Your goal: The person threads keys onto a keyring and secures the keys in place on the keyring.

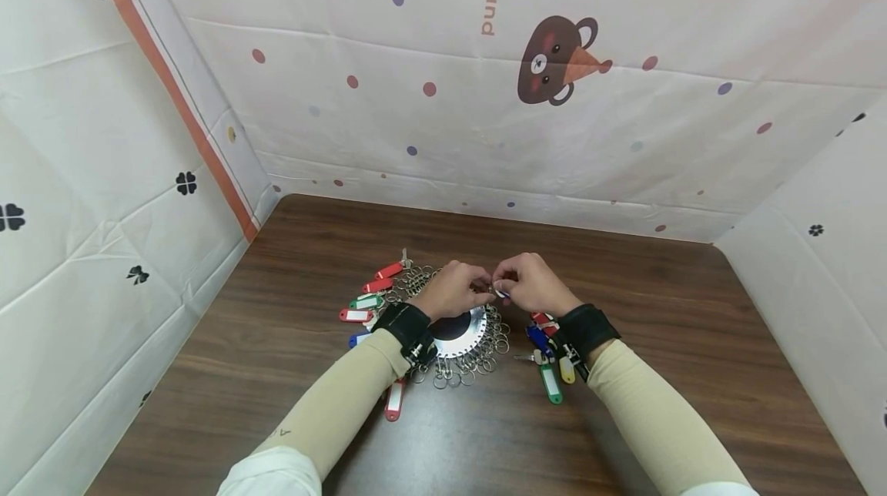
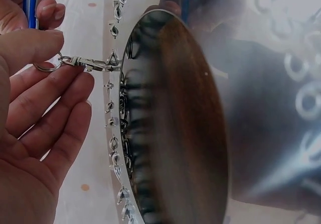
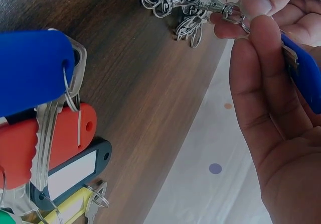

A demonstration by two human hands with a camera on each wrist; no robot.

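Both hands meet over the far right side of a round metal disc (image 1: pixel 478 330) ringed with small swivel clasps and split rings. With thumb and fingers, my left hand (image 2: pixel 42 103) pinches a silver swivel clasp (image 2: pixel 88 63) that hangs from the disc's edge, its split ring (image 2: pixel 47 67) at the fingertips. My right hand (image 3: pixel 281 93) holds a blue key tag (image 3: pixel 307 78) with a key (image 3: pixel 290 56) against it. Its fingertips are right at the ring, beside the clasp. In the head view, the hands (image 1: pixel 453 288) (image 1: pixel 533 284) hide part of the clasp and tag.
Left of the disc lie tagged keys, among them red tags (image 1: pixel 356 316) and a green tag (image 1: pixel 367 302). Another red tag (image 1: pixel 394 400) lies in front. By the right wrist is a pile with blue (image 1: pixel 539 340), green (image 1: pixel 550 383) and yellow (image 1: pixel 567 370) tags. Printed cloth (image 1: pixel 443 126) stands behind the table.
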